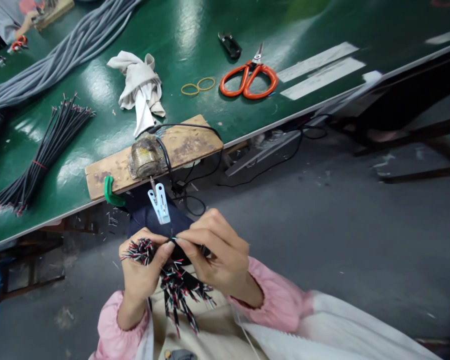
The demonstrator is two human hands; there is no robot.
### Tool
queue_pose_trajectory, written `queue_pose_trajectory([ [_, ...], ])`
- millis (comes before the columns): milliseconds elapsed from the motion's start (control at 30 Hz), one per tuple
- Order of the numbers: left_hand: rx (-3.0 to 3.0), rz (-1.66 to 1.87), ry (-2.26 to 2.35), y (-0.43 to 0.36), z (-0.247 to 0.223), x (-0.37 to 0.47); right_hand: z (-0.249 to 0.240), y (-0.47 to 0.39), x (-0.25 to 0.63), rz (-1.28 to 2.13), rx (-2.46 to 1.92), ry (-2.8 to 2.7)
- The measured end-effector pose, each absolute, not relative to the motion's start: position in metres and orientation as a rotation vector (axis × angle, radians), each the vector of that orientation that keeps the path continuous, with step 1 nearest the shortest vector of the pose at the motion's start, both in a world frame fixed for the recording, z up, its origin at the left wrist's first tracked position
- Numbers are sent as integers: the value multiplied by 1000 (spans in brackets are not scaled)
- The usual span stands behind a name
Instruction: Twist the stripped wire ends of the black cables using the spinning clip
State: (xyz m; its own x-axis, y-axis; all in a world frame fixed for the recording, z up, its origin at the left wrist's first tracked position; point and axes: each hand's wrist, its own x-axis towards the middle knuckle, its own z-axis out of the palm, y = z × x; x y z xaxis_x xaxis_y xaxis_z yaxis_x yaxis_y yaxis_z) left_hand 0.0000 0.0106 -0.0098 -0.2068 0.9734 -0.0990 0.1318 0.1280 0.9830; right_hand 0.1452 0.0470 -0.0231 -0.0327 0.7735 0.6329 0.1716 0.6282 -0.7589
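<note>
My left hand (144, 267) is closed round a bundle of thin black cables (139, 251) whose red, white and black wire ends stick out. Between its thumb and forefinger it also pinches one cable end. My right hand (217, 252) pinches the tip of that same cable, fingertips touching those of the left. More cable ends (180, 290) spread out below, over my lap. Just beyond my fingertips, a light blue clothes peg (159, 204) hangs at a metal rod from a small motor-like device (147, 156) mounted on a wooden board (195, 137).
A green clamp (112, 191) grips the board at the table edge. On the green table (180, 30) lie orange-handled scissors (249, 80), a black cutter (230, 46), rubber bands (198, 86), a cloth (137, 85), a tied cable bundle (45, 155) and grey cables (71, 52). Another person's hand (30, 20) is top left.
</note>
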Motion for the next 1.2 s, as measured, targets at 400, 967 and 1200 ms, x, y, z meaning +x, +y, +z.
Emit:
queue_pose_trajectory([
  [400,978,1148,1278,13,-7,-6,-44,63,138,1109,-546,-1361],
  [967,1032,1365,1512,28,-5,-1,-25,109,108,2131,-539,-619],
  [1200,995,1332,1465,25,-10,0,-45,104,110,2205,-532,-514],
])
